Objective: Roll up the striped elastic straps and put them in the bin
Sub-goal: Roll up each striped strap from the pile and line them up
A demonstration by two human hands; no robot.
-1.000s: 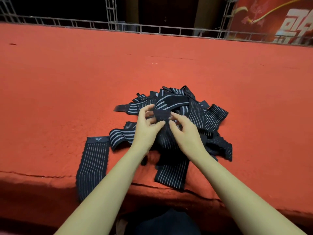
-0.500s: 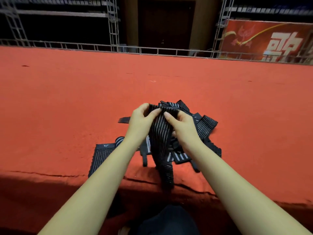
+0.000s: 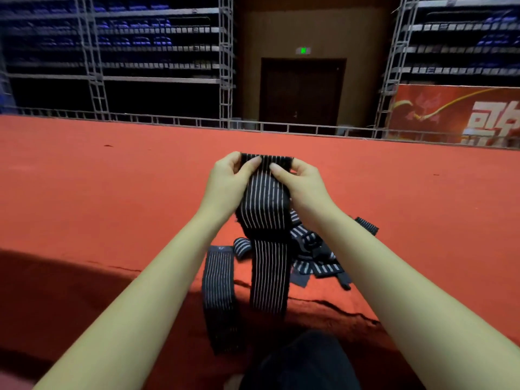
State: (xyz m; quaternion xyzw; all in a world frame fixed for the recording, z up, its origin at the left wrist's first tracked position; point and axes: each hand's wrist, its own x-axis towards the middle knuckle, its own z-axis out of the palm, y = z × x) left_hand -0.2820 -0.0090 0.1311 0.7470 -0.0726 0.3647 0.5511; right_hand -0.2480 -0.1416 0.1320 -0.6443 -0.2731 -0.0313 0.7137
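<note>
Both hands hold one black strap with thin white stripes [image 3: 266, 209] up in the air by its top end. My left hand [image 3: 228, 184] pinches the top left corner and my right hand [image 3: 302, 184] pinches the top right corner, thumbs on the near face. The strap hangs straight down over the red stage edge. Below it lies the pile of striped straps [image 3: 312, 257], partly hidden by the hanging strap and my right forearm. Another strap [image 3: 219, 291] lies flat and droops over the edge at left. No bin is in view.
The red carpeted stage [image 3: 112, 192] stretches ahead to a low metal railing [image 3: 168, 121]. Its front edge [image 3: 332, 305] runs just under the straps. Metal truss towers, a dark door and a red banner [image 3: 455, 114] stand behind.
Both hands have lifted one strap out of the pile and raised it high, so it now hangs full length. The head has tilted up, showing more of the hall.
</note>
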